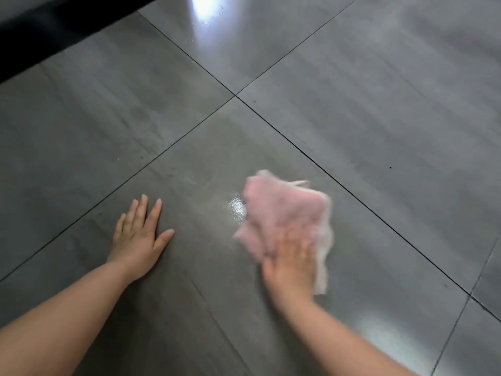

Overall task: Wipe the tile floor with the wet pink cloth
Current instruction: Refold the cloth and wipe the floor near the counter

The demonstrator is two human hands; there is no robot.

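Note:
A crumpled pink cloth lies on the grey tile floor, blurred by motion. My right hand presses flat on the cloth's near edge, fingers spread over it. A small wet shiny patch glints on the tile just left of the cloth. My left hand rests flat on the same tile to the left, palm down, fingers apart, holding nothing.
Dark grout lines cross at a joint beyond the hands. A black furniture edge runs across the top left corner. A bright light reflection shines on the far tile.

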